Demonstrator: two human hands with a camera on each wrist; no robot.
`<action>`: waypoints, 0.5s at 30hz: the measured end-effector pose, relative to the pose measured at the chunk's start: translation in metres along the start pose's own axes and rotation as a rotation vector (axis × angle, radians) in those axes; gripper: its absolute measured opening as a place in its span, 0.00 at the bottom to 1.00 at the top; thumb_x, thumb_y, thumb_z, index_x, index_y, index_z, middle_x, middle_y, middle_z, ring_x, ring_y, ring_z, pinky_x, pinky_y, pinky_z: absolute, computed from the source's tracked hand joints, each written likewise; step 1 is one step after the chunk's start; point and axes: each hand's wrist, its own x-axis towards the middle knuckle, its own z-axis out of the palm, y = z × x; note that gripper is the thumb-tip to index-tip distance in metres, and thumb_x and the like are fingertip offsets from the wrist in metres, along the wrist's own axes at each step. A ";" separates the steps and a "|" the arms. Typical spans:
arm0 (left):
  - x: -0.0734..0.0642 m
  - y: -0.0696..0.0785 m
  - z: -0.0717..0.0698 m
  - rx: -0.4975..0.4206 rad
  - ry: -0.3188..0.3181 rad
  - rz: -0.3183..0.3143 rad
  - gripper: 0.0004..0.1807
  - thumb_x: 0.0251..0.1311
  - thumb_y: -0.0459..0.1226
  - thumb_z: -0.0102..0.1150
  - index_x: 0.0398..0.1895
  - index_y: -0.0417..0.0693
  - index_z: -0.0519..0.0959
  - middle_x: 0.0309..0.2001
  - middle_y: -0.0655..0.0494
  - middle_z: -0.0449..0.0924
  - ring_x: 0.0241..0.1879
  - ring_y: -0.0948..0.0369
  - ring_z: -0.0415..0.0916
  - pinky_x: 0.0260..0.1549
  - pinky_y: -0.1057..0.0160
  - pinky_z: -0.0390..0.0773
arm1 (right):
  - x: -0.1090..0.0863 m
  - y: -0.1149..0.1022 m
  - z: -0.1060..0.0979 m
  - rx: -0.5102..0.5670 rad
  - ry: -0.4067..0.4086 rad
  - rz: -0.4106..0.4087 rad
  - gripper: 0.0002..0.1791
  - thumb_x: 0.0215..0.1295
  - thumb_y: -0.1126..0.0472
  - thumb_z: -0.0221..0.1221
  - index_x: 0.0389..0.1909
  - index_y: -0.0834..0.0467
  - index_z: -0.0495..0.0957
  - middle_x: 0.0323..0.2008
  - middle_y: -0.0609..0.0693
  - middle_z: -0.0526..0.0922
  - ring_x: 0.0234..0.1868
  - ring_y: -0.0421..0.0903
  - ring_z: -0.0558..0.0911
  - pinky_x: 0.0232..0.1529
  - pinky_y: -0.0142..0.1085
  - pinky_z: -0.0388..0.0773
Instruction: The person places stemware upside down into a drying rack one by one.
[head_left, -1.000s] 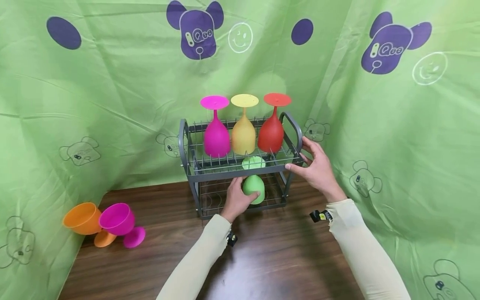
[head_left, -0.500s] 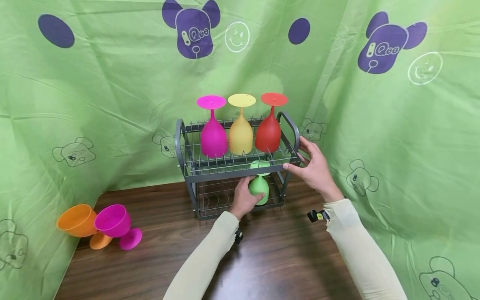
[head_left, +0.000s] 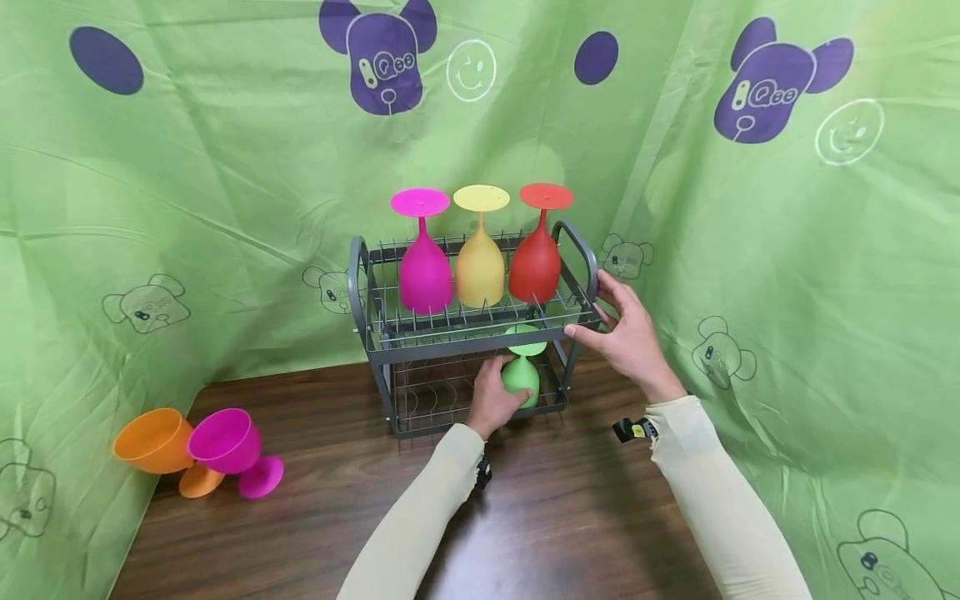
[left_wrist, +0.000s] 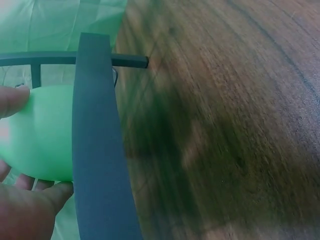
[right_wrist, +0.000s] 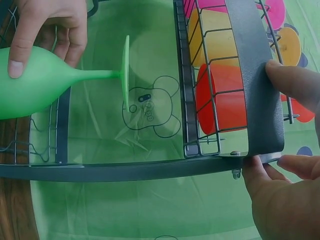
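A green goblet [head_left: 520, 379] stands upside down in the lower tier of a two-tier dish rack [head_left: 465, 342]. My left hand [head_left: 497, 400] grips its bowl, thumb on the near side. In the right wrist view the goblet's bowl [right_wrist: 40, 85] points down and its stem and foot reach up below the upper tier. My right hand [head_left: 636, 340] holds the rack's right side near the upper handle, with thumb and fingers round the frame. Upside down on the upper tier are a magenta goblet [head_left: 425, 271], a yellow goblet [head_left: 480, 271] and a red goblet [head_left: 535, 267].
On the wooden table [head_left: 337, 500], to the left, an orange goblet [head_left: 153, 442] and another magenta goblet [head_left: 225, 442] lie tilted side by side. Green printed cloth [head_left: 225, 167] hangs behind the rack and at both sides. The upper tier's front bar passes over the green goblet.
My left hand has shifted the green goblet rightward along the lower tier. My right hand keeps its hold on the rack. The head view has moved slightly.
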 end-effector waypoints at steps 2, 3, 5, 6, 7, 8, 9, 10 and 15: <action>0.000 -0.001 0.001 0.002 0.007 0.002 0.40 0.53 0.41 0.81 0.69 0.49 0.74 0.65 0.43 0.74 0.62 0.45 0.76 0.58 0.44 0.82 | 0.000 -0.001 0.000 -0.004 -0.001 -0.002 0.55 0.55 0.60 0.80 0.82 0.48 0.61 0.73 0.53 0.67 0.77 0.50 0.69 0.72 0.30 0.72; 0.000 -0.002 0.001 0.000 0.006 0.000 0.40 0.52 0.41 0.81 0.69 0.50 0.73 0.65 0.43 0.74 0.62 0.45 0.76 0.58 0.44 0.82 | 0.000 -0.001 0.000 -0.005 -0.002 -0.001 0.55 0.55 0.61 0.80 0.82 0.48 0.61 0.73 0.53 0.67 0.77 0.50 0.69 0.72 0.30 0.72; 0.000 -0.002 0.002 -0.001 0.004 0.001 0.40 0.52 0.41 0.81 0.69 0.50 0.73 0.65 0.42 0.74 0.61 0.45 0.77 0.57 0.45 0.82 | 0.001 -0.002 0.001 -0.004 -0.004 -0.001 0.55 0.55 0.61 0.80 0.82 0.49 0.61 0.73 0.53 0.67 0.77 0.50 0.69 0.72 0.30 0.71; -0.001 -0.003 0.002 -0.001 0.003 -0.001 0.40 0.52 0.41 0.81 0.69 0.50 0.73 0.65 0.42 0.73 0.61 0.45 0.77 0.57 0.45 0.83 | 0.001 -0.002 0.001 -0.004 -0.005 -0.001 0.55 0.55 0.61 0.80 0.82 0.49 0.61 0.73 0.53 0.67 0.77 0.50 0.69 0.72 0.30 0.71; -0.001 -0.003 0.002 -0.001 -0.001 -0.005 0.40 0.52 0.41 0.81 0.69 0.51 0.73 0.65 0.43 0.73 0.61 0.46 0.77 0.57 0.45 0.83 | 0.001 -0.002 0.001 -0.002 -0.005 -0.002 0.55 0.55 0.61 0.80 0.82 0.48 0.61 0.73 0.53 0.66 0.77 0.50 0.69 0.73 0.30 0.71; -0.001 -0.003 0.003 0.000 -0.006 -0.009 0.40 0.53 0.41 0.81 0.70 0.51 0.73 0.66 0.43 0.73 0.61 0.46 0.77 0.56 0.45 0.83 | 0.000 -0.002 0.001 0.000 -0.005 -0.002 0.55 0.55 0.61 0.80 0.82 0.49 0.61 0.74 0.53 0.66 0.77 0.50 0.69 0.73 0.30 0.71; -0.001 -0.003 0.003 0.002 -0.010 -0.013 0.41 0.53 0.41 0.81 0.70 0.52 0.72 0.66 0.44 0.72 0.61 0.46 0.77 0.56 0.45 0.83 | 0.000 -0.001 0.001 0.002 -0.005 -0.003 0.55 0.55 0.61 0.80 0.82 0.49 0.61 0.74 0.53 0.66 0.77 0.50 0.69 0.73 0.30 0.71; -0.002 -0.003 0.003 0.007 -0.014 -0.017 0.41 0.53 0.42 0.81 0.71 0.52 0.72 0.67 0.44 0.72 0.62 0.46 0.77 0.56 0.45 0.83 | 0.000 -0.001 0.001 0.003 -0.005 -0.003 0.55 0.55 0.61 0.80 0.82 0.49 0.61 0.74 0.53 0.66 0.77 0.50 0.69 0.73 0.30 0.71; -0.008 -0.005 0.003 -0.009 -0.021 -0.017 0.47 0.53 0.44 0.81 0.76 0.48 0.68 0.68 0.44 0.72 0.64 0.44 0.76 0.59 0.42 0.81 | -0.001 0.000 -0.002 0.013 -0.006 0.002 0.55 0.56 0.61 0.80 0.82 0.49 0.60 0.76 0.52 0.65 0.77 0.51 0.69 0.74 0.31 0.70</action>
